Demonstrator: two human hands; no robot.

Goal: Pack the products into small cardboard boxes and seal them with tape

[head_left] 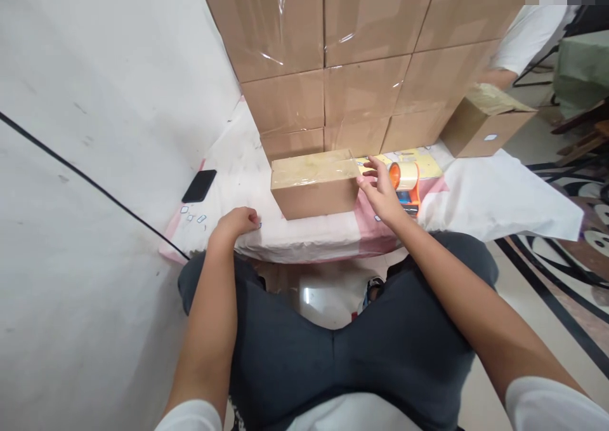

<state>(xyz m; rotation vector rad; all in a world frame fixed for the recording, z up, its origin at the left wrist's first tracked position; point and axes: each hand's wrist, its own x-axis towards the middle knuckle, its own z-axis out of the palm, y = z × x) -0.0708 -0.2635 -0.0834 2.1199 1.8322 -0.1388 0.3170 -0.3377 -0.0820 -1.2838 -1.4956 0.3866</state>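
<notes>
A taped brown cardboard box [316, 193] lies on the cloth-covered table in front of me. My left hand [236, 223] is to the left of this box, at the table's near edge. Its fingers are curled together, and a small blue-edged label [259, 225] shows at the fingertips. By the box's right end is my right hand [380, 193], fingers apart and holding nothing; whether a fingertip touches the cardboard I cannot tell. Just right of that hand stands an orange tape dispenser [417, 186] with a roll of tape [407, 176], partly behind my wrist.
Taped cardboard boxes [366, 31] are stacked high behind the box. Another box [495, 126] with a small white label sits at the right, near another person's arm [498, 77]. At left lie a black phone [199, 186] and several small labels [190, 218], beside a white wall [104, 132].
</notes>
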